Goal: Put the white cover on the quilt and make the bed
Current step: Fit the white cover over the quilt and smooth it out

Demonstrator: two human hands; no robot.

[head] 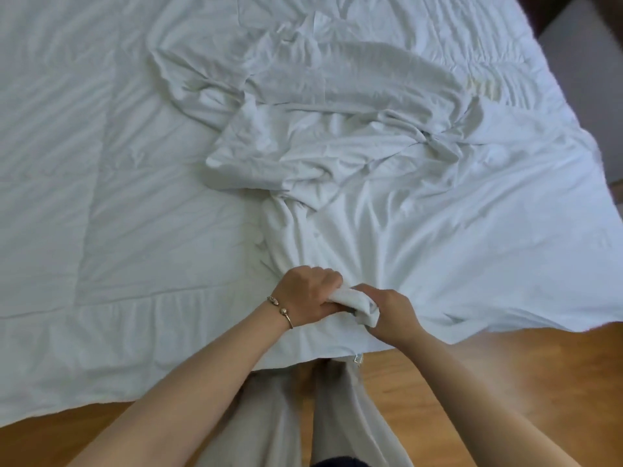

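Gripping a bunched fold of the white cover (354,303) in my left hand (308,294) and right hand (387,315), atop the quilt (101,197) by its near edge; tugging risks dragging the quilt floorward.

There is one view, from a wide-angle camera worn on the person's head. It looks forward and steeply down over the foot edge of the bed (101,348). The left hand (305,296) and right hand (387,315) sit low in the middle of the frame, close to the lens, with both forearms reaching in from the bottom edge. The person's legs and the wooden floor (472,372) fill the bottom, directly below the camera. The bed stretches away to the top edge, and straight lines bow toward the corners.
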